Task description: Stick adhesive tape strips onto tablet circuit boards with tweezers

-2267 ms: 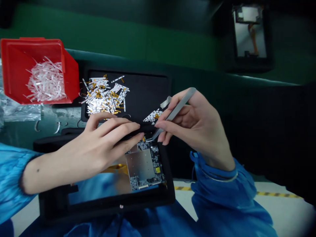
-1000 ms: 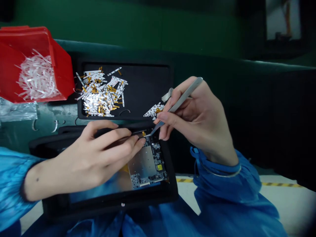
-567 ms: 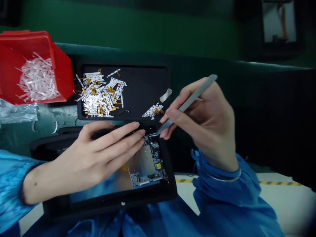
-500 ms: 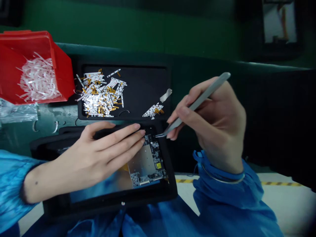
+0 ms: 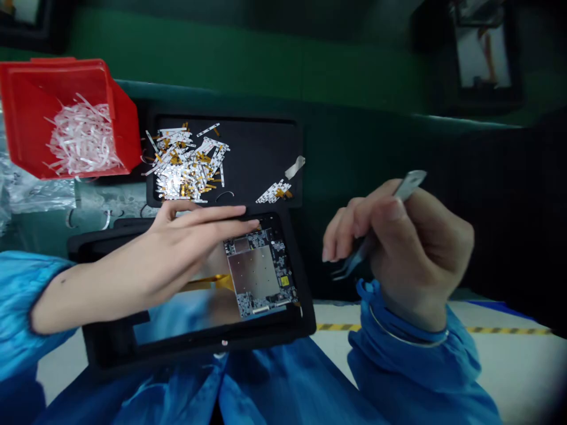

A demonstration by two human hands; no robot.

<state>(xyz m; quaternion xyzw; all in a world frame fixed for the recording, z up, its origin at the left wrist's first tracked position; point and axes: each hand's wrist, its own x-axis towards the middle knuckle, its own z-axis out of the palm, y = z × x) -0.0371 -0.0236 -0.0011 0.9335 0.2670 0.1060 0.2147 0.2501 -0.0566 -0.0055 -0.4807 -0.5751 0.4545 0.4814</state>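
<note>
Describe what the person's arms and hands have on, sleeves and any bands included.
The left hand and right hand are bare, without gloves. Both arms wear a glossy blue smock; the left sleeve has a dark-edged cuff, and the right sleeve has a gathered cuff ringed by a thin silver band.

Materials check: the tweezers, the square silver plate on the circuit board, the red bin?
The tweezers look like stainless steel: dull grey satin sheen, slim sprung arms. The square plate on the circuit board seems thin sheet metal, matte silver, probably plated, though the alloy can't be told. The red bin looks like moulded plastic: even colour, soft sheen.
</note>
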